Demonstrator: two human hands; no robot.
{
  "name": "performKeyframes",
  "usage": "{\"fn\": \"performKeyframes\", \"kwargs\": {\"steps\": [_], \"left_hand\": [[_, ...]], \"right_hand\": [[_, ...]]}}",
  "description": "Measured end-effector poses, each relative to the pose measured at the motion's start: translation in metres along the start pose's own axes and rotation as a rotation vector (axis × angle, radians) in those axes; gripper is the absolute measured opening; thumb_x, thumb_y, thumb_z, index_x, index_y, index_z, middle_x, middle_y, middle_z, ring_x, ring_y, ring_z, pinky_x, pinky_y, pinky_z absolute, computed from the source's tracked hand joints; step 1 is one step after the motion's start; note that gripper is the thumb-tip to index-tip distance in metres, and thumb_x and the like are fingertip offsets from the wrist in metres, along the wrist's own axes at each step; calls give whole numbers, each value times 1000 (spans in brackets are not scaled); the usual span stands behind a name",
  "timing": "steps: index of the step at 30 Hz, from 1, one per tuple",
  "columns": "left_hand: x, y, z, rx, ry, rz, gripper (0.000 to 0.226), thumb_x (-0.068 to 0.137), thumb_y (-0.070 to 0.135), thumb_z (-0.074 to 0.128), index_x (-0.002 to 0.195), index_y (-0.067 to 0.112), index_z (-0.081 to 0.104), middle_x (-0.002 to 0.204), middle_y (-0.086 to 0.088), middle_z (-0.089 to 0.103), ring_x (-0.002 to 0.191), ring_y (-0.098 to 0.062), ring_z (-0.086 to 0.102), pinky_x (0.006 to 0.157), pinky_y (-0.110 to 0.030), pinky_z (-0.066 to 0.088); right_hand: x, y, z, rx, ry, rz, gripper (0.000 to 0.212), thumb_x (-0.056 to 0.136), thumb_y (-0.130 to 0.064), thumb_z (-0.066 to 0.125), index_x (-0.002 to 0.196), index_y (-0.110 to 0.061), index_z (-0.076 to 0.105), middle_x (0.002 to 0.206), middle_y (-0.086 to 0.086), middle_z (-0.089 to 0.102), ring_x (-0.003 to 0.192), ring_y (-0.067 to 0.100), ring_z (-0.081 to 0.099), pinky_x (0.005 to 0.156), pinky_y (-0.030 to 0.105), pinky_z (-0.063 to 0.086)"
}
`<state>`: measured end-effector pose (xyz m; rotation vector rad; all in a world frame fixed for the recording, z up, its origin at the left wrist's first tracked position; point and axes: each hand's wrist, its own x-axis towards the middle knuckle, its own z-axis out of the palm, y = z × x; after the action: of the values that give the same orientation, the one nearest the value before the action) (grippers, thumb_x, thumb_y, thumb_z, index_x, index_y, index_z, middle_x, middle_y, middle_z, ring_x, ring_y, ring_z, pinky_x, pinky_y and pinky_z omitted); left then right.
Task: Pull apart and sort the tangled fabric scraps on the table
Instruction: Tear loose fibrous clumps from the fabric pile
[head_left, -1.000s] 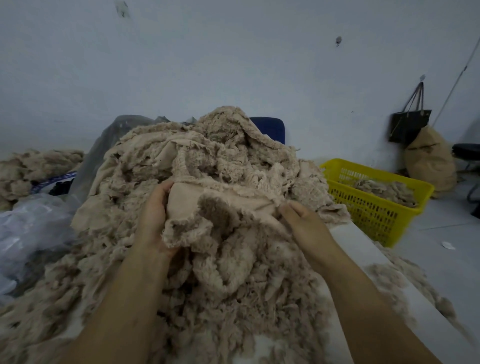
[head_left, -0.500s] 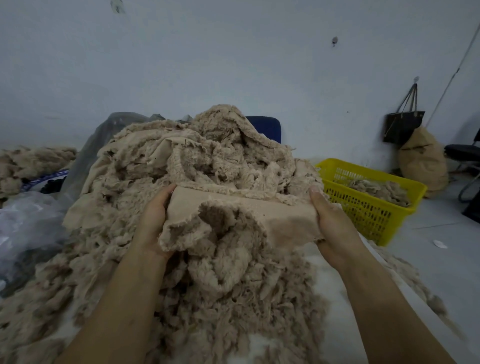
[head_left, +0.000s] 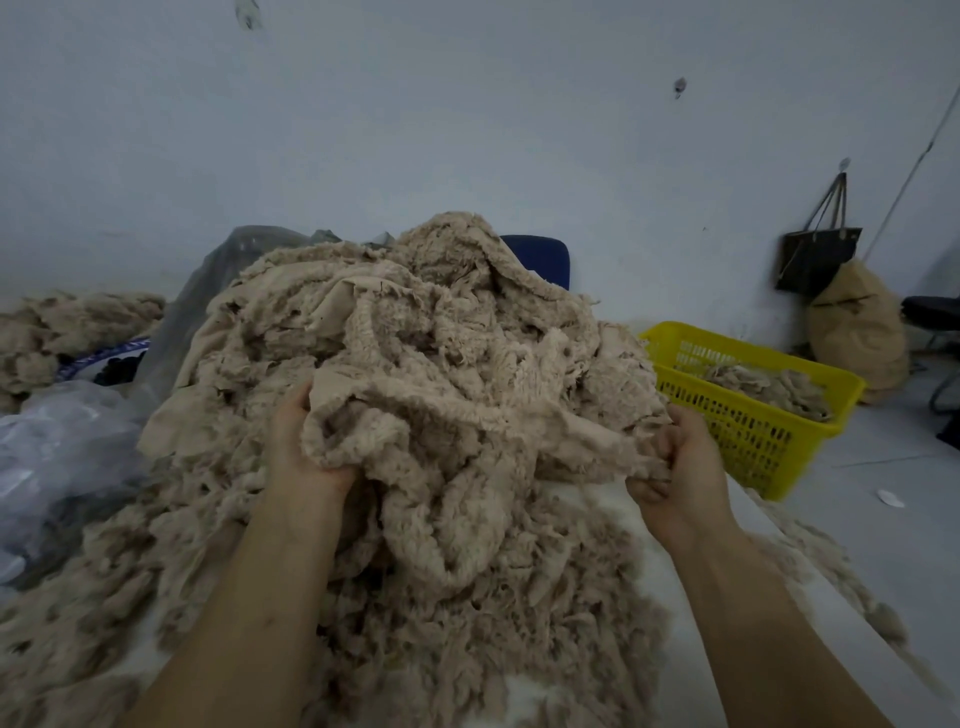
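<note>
Both forearms are running off the bottom edge, so the elbows are lying outside the view. The left hand (head_left: 304, 441) is gripping the left end of 1 beige fabric piece (head_left: 467, 415). Its fingertips are lying hidden under the fleece, and only the back of the hand is showing. The right hand (head_left: 675, 467) is gripping the right end of the same piece, with its fingers curling round a bunched fold.

The piece is hanging between the 2 hands, and a loop is sagging below its centre. It is showing 2 faces: a smooth tan backing along the upper edge and a shaggy, curly nap elsewhere, with frayed edges.

The piece is lying at the front of the scrap heap (head_left: 415, 322), which is covering most of the white table (head_left: 587, 499). Where the piece ends inside the heap is hard to make out, because all the scraps are showing the same beige.

The heap is hiding most of a blue chair back (head_left: 540, 257) and part of a grey plastic bag (head_left: 234, 270). To the right, a yellow basket (head_left: 753, 431) is holding more scraps (head_left: 769, 384). At far left, a second beige heap (head_left: 67, 322) is running off the frame edge.
</note>
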<state>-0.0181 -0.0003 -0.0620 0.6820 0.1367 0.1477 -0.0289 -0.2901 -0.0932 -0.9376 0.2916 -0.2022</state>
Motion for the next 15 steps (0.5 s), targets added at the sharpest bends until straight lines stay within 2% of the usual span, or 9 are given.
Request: {"fn": "performKeyframes", "kwargs": {"steps": [2,4,5,6,9,11,13,14,15], "left_hand": [[-3,-2,2,4,25,48,70,106,22,33,51,13,75,58,-3,70,51,-16,69,68,-27,57],[-2,-2,4,-5,76,77,57,107,19,30,80,7,79,63,-2,71,64,-22,72,88,-29,52],[-2,0,6,-25,87,81,47,107,18,29,103,5,73,67,-1,71,72,-24,73,86,-30,55],[-3,1,7,-49,91,81,39,107,18,28,114,5,64,64,-3,71,71,-21,72,74,-31,60],[1,-1,2,-71,141,64,35,107,21,32,96,10,63,66,-10,73,63,-20,72,54,-34,58],[7,-4,-3,-110,179,27,38,106,25,33,96,5,63,88,-15,73,81,-26,69,59,-39,56],[14,-3,-7,-169,181,-11,38,105,28,34,102,3,63,105,-14,66,96,-28,65,74,-42,56],[16,-5,-7,-144,174,-33,37,104,28,36,104,3,63,107,-12,64,95,-26,66,77,-40,57],[16,-8,-5,-16,166,-34,34,103,28,39,103,4,63,102,-12,63,85,-22,66,70,-35,57]], "right_hand": [[1,3,0,31,66,-15,52,105,-35,42,58,-19,26,46,-6,20,34,11,14,34,21,17],[2,5,-1,37,131,-34,51,104,-36,42,59,-19,26,48,-6,22,38,12,14,36,23,17],[2,6,-2,37,162,-38,50,104,-36,42,60,-19,25,49,-6,23,40,12,14,37,24,17],[3,7,-3,37,201,-43,49,103,-36,42,60,-19,25,50,-6,24,42,13,15,39,25,18],[5,11,-3,74,320,-41,46,100,-34,46,60,-20,26,50,-7,27,46,14,20,46,30,19],[5,12,-2,114,367,-28,44,99,-33,48,61,-21,29,50,-7,29,46,13,22,47,30,19],[7,11,-3,143,385,-15,43,99,-33,48,63,-21,30,52,-6,29,44,13,21,46,29,18],[8,10,-5,157,379,-19,41,100,-32,47,65,-20,29,56,-6,29,42,13,20,44,27,18],[7,8,-3,150,351,-20,40,102,-31,45,69,-20,25,61,-6,30,41,12,19,43,26,17]]}}
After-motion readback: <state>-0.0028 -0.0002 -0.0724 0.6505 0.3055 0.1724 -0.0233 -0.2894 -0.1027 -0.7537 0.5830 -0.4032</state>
